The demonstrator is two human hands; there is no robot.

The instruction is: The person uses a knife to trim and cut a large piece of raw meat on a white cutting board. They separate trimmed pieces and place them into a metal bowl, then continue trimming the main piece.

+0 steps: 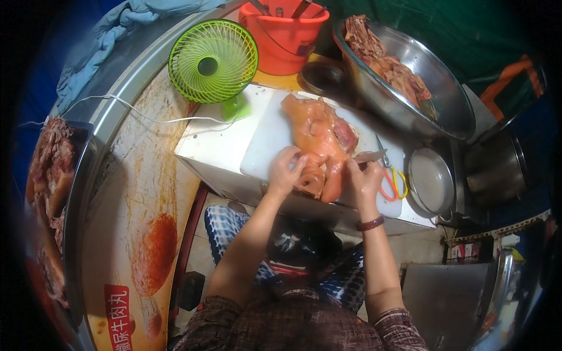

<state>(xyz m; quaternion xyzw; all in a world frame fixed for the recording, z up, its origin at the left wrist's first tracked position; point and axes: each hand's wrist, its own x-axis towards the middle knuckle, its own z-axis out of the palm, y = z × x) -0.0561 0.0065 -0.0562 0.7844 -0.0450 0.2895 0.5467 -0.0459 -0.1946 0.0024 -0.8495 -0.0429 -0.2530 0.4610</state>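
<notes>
A piece of a pig's head [318, 131], orange-brown and glossy with the snout towards me, lies on a white cutting board [263, 149]. My left hand [286, 170] touches the meat's left side near the snout, thumb and fingers bent at the skin. At the right side of the meat, my right hand [366, 175] is closed around a small knife [373, 155], whose blade points to the right. Scissors [390, 177] with red and yellow handles rest on the board just right of that hand. The knife's handle is mostly hidden in my fingers.
A green fan [214, 61] with a white cord stands at the back left. Behind the board are a red bucket [283, 39] of tools and a large steel bowl [439, 74] holding meat. A metal pan [432, 180] is at the right; a tray [79, 210] of meat is far left.
</notes>
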